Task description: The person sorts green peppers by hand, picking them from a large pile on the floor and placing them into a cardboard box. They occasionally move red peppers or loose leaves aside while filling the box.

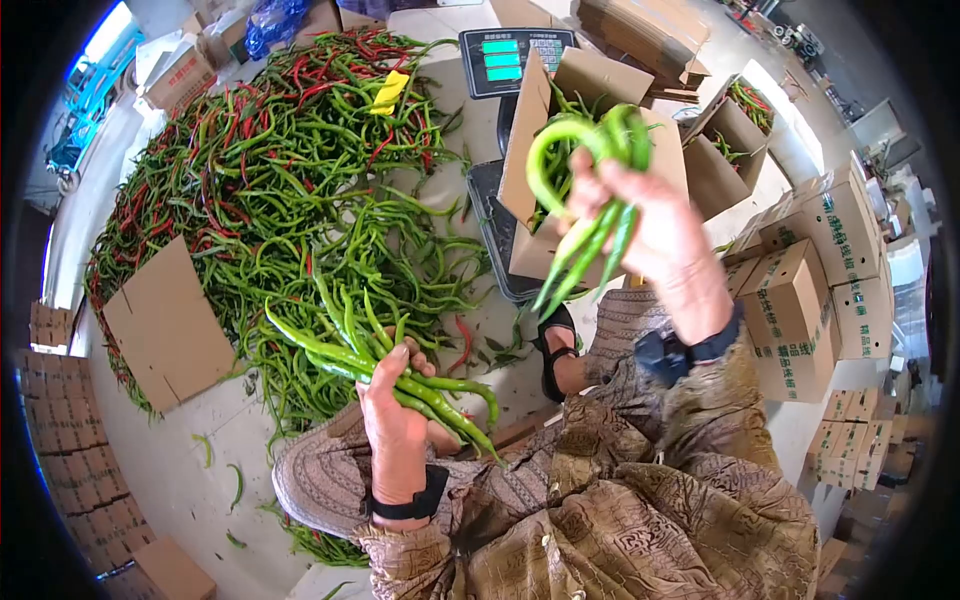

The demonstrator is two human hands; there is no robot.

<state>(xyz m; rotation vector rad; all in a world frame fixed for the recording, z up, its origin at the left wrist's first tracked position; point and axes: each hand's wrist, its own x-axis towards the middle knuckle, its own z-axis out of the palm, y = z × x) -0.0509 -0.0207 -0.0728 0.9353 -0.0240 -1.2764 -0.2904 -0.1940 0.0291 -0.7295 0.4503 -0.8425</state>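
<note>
My left hand [398, 400] is closed round a bunch of long green peppers [440, 405], above the near edge of a big pile of green and red peppers [290, 170]. Raised at the right, my right hand [640, 205] grips another bunch of green peppers [582, 250], some of them curled; it is slightly blurred. This bunch hangs in front of an open cardboard box [522, 150] with green peppers inside. The box stands on a scale [490, 225] whose display [503, 60] is lit.
A flat cardboard piece [168, 325] leans on the pile at the left. Another open box [725, 165] with peppers is at the upper right. Closed cartons [790, 320] are stacked at the right, more cartons [70, 430] at the far left. A yellow object [390, 92] lies on the pile.
</note>
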